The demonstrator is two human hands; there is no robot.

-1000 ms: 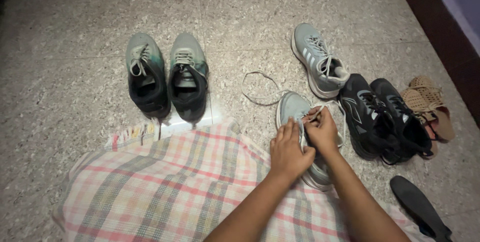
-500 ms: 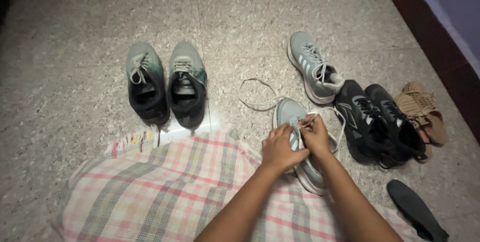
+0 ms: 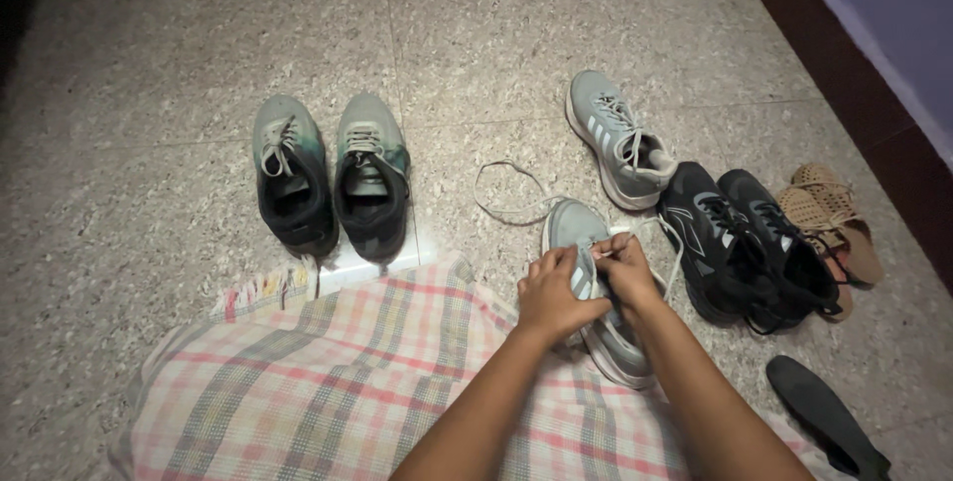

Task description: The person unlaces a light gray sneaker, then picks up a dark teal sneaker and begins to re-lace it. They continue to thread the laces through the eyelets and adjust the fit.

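Both hands work over a grey sneaker that lies on the speckled floor, just beside the person's knee, toe pointing away. The left hand rests on the shoe's left side with its fingers curled over the upper, the grip pressed against the shoe. The right hand sits just beside it, touching it, and its grip pinches the white shoelace between thumb and fingertips near the eyelets. From there the lace runs out over the toe and lies in a loose loop on the floor to the front left of the shoe; another strand hangs in a curve on the shoe's right side.

A pink and grey checked cloth covers the person's lap and reaches the edge of the shoe.

The matching grey sneaker lies further off to the right, laced, tilted on the floor. Just beside it, nearer the wall, stands a pair of black sneakers, and touching those a pair of tan woven sandals. A dark insole lies flat near the right forearm. Well apart on the left, a pair of grey and black sneakers stands side by side, toes pointing away.
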